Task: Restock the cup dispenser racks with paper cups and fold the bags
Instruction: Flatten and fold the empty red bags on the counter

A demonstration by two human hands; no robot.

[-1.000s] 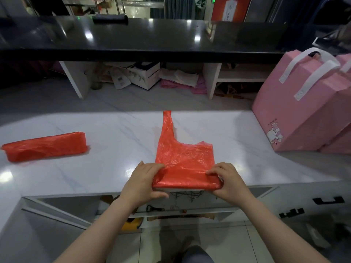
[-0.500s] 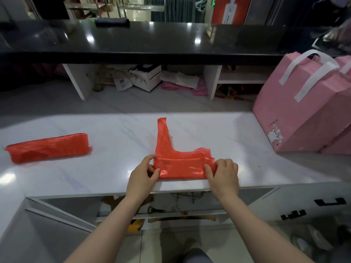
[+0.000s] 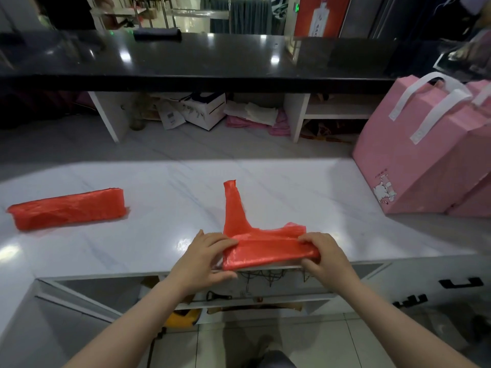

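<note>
Both hands, left (image 3: 204, 257) and right (image 3: 322, 257), pinch the red bag (image 3: 265, 251) at the counter's (image 3: 332, 208) front edge. The fold has grown wider.

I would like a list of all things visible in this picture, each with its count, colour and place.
plastic bag being folded: 1, red, near edge of the white counter, one handle pointing away
folded plastic bag: 1, red, lying on the counter's left part
marble counter: 1, white with grey veins, centre
gift bags: at least 2, pink with white handles, on the counter at right
upper counter: 1, glossy black, behind
cardboard box: 1, white, under the upper counter
bottle opener: 1, dark, shelf below the counter
left hand: 1, pinches the bag's left end
right hand: 1, grips the bag's right end
</note>
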